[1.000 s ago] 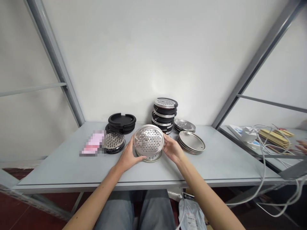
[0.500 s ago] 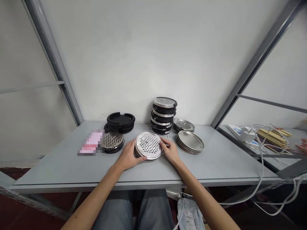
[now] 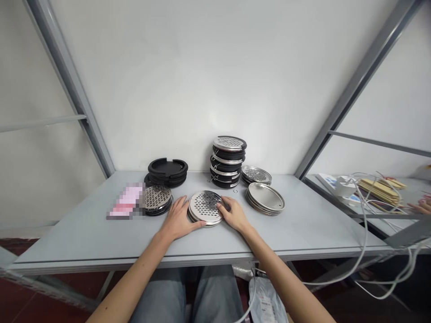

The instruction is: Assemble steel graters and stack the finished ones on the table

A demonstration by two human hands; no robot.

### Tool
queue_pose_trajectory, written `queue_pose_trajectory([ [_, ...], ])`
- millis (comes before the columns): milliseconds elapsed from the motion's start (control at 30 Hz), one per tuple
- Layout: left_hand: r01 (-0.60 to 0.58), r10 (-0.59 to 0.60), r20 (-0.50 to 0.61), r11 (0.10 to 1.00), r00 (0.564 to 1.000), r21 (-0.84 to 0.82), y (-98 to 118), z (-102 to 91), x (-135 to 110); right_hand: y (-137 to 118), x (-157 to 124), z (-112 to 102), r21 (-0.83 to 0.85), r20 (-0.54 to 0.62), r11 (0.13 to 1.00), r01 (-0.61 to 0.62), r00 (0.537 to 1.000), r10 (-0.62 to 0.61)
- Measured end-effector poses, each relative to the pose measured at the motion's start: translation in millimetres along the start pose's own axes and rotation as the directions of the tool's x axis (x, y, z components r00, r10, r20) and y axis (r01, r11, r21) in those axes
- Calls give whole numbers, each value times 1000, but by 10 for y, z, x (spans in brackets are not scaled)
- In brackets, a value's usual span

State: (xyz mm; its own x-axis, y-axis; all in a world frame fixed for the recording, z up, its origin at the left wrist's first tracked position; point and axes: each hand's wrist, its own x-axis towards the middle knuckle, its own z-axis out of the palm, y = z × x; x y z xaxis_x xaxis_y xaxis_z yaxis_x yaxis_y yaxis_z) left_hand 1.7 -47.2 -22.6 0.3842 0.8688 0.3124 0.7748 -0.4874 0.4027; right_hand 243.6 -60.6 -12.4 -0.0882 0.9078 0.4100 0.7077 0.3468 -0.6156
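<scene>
A small pile of round metal grater discs [image 3: 204, 207], slotted on top, lies in front of me on the table. My left hand [image 3: 181, 219] curves around its left side, thumb along the front rim and fingers at the back left. On the right edge, my right hand [image 3: 234, 214] grips with its thumb over the top disc; its other fingers are partly hidden. Right of my hands sit stacked plain metal discs [image 3: 266, 196], each with a raised rim. To the left are grater discs with a coarser pattern [image 3: 156, 197].
Black round holders [image 3: 167, 168] are piled at the back left. A tall stack of black holders with metal discs [image 3: 228, 161] stands by the wall, other grater discs [image 3: 257, 174] beside it. A small ring [image 3: 235, 191] lies nearby. At far right are cables and another person's hand [image 3: 422, 206].
The top grater disc now lies flatter and lower. My right thumb has slid inward over it, while my left hand stays around the side. The other person's hand reaches further in.
</scene>
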Motion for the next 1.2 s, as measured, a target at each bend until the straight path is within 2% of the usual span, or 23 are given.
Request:
queue_pose_trajectory([
  [200,71,-72,26,997,997,37,48,-53,-11,33,-8,32,-91,22,996,14,1000,-12],
  [467,81,-82,43,996,996,26,56,-68,-18,29,-10,41,-126,25,992,31,999,-28],
  [800,85,-86,38,996,996,16,50,-38,0,59,-2,57,-68,4,998,10,1000,-10],
  [1000,51,-52,28,999,998,17,19,-22,-11,60,-9,65,-108,12,994,13,1000,-12],
  [1200,-44,44,-36,999,998,-20,-21,-10,-19,61,-6,52,-90,25,995,37,999,-35],
])
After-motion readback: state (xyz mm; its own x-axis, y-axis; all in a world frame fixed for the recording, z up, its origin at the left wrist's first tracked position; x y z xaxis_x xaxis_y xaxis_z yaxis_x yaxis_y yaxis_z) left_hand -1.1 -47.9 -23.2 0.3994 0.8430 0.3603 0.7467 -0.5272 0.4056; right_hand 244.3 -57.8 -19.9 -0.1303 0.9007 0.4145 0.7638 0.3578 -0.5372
